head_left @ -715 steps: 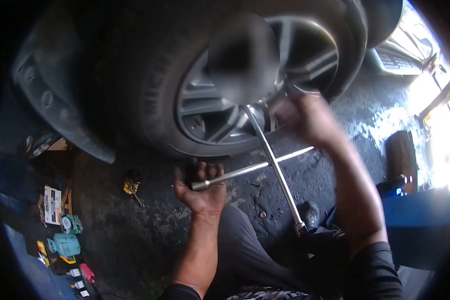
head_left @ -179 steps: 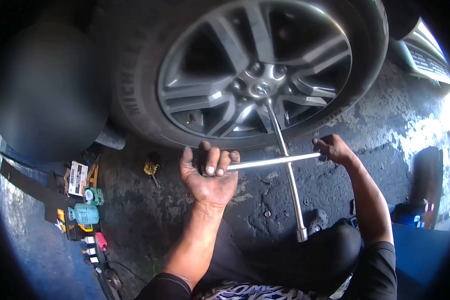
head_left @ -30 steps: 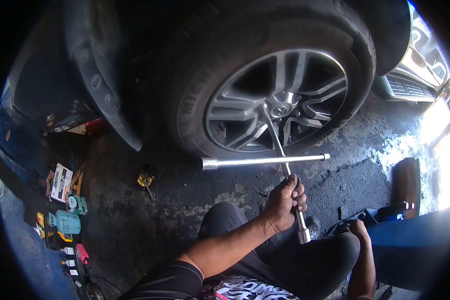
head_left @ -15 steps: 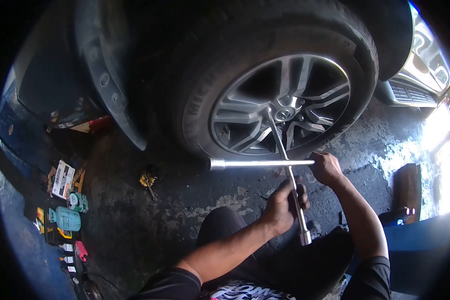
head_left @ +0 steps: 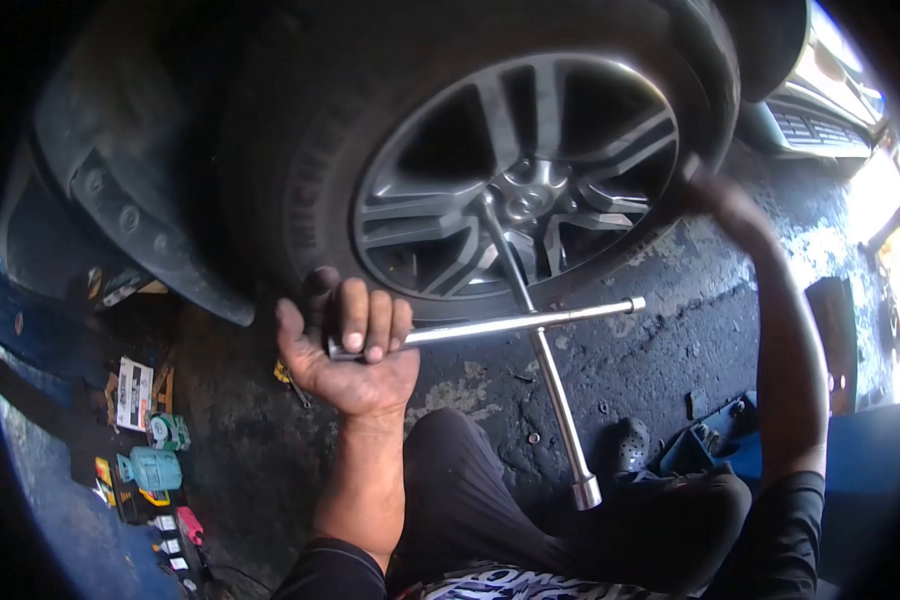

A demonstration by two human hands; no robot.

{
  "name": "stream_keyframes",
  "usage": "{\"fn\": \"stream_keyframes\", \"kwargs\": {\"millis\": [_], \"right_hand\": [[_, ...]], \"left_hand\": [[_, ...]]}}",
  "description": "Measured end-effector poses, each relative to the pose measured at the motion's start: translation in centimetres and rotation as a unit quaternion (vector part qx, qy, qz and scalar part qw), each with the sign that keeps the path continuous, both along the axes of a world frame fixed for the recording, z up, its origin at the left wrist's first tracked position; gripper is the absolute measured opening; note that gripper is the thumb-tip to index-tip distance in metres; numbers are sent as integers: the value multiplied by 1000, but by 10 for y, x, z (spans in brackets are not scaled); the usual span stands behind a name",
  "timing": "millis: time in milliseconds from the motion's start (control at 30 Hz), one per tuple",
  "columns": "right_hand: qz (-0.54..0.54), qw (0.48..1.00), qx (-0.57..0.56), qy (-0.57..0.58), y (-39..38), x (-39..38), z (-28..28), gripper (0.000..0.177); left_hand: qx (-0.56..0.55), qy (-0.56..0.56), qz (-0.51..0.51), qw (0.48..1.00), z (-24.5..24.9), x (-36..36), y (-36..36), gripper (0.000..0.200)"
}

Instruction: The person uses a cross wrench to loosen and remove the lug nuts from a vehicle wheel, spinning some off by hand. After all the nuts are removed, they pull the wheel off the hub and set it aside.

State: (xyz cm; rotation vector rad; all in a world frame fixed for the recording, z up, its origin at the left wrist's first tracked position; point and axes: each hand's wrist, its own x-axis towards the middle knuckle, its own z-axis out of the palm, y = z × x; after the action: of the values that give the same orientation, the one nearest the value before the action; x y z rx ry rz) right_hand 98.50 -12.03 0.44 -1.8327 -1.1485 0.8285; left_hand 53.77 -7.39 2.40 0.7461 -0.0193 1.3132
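Observation:
A chrome four-way lug wrench (head_left: 560,400) is set on a wheel nut beside the hub of the alloy wheel (head_left: 525,200), one arm reaching toward me. My left hand (head_left: 355,345) is closed round the left end of its crossbar, fingers curled over the top and thumb apart. Off the wrench, my right hand (head_left: 725,205) is raised by the right edge of the tyre (head_left: 305,215); motion blurs its fingers. The wrench's near socket hangs over the floor in front of my legs.
A blue tray (head_left: 715,435) lies at right by a clog-shod foot (head_left: 632,445). Along the left stand a white box (head_left: 133,393), a teal jug (head_left: 152,468) and several small bottles. A dark fender edge (head_left: 170,270) hangs left of the tyre.
My left hand has moved from the wrench's near arm to the crossbar's left end. My right hand has let go of the crossbar and swung up rightward. The crossbar has tilted, its right end higher.

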Motion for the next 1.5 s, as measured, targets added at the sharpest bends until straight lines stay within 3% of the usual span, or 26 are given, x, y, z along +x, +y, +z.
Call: {"fn": "stream_keyframes", "kwargs": {"millis": [33,67,100,133,167,200,233,267,300,367,433,533,633,667,733,767,800,833,867,967,1033,1067,1167,1233,1367,1500], "right_hand": [[-57,994,88,42,0,34,10,81],[-42,983,136,112,-12,26,18,80],[-36,976,203,77,-17,10,14,79],[-36,972,215,-91,-10,-5,-24,78],[-17,926,126,-355,3,-27,-88,78],[-7,971,48,-235,10,-70,-146,77],[-61,989,-1,135,12,-120,-171,77],[-45,959,-40,278,13,-129,-179,77],[41,944,-56,322,9,-124,-175,82],[29,961,-66,267,5,-125,-164,83],[10,996,-63,54,5,-106,-116,84],[-59,995,49,69,-5,-42,-30,88],[-61,928,361,70,-34,-23,22,69],[-52,952,289,-82,-24,-35,-30,66],[-34,901,152,-406,-4,-57,-133,61],[-18,991,93,-93,4,-108,-146,68],[-97,974,33,204,11,-160,-157,76],[-15,944,22,328,15,-163,-164,73],[-1,952,2,307,2,-162,-168,73],[43,980,-82,175,2,-152,-144,66],[60,984,-129,106,10,-148,-133,57],[62,984,-143,89,14,-146,-129,52],[79,990,-92,66,13,-154,-133,35],[97,987,-99,83,6,-152,-122,37],[147,983,-103,-35,-35,-134,-127,47],[78,972,-187,-120,-76,-117,-93,47]], "left_hand": [[-9,7,7,1000,1,1,-2,48],[-19,7,12,1000,1,3,-3,47],[-20,1,11,1000,0,4,-2,46],[-18,-6,12,1000,-1,4,0,46],[-20,-10,12,1000,0,3,-1,46],[-84,-12,53,995,13,16,-12,45],[-47,-8,24,999,16,26,-8,45],[-8,8,8,1000,21,30,-4,45],[21,44,-23,999,26,29,-4,45],[32,51,-13,998,26,31,-7,48],[40,52,-21,998,26,29,-5,50],[29,55,-21,998,26,28,-2,57],[26,60,-18,998,25,28,-2,57],[17,52,1,999,24,29,-3,57],[3,37,33,999,26,34,-5,57],[17,38,24,999,29,45,-4,56],[30,41,23,998,34,53,-3,56],[34,60,22,997,37,49,-3,56],[63,49,-34,996,33,41,1,58],[1,66,159,985,27,43,-12,61],[-194,121,268,936,-16,49,-46,67],[-215,256,158,929,-55,43,-70,63],[-280,311,-172,892,-107,70,-139,35],[-167,390,-197,884,-87,79,-146,14],[-58,533,-219,815,-102,63,-180,17],[-108,477,-272,829,-125,73,-201,18]]}}
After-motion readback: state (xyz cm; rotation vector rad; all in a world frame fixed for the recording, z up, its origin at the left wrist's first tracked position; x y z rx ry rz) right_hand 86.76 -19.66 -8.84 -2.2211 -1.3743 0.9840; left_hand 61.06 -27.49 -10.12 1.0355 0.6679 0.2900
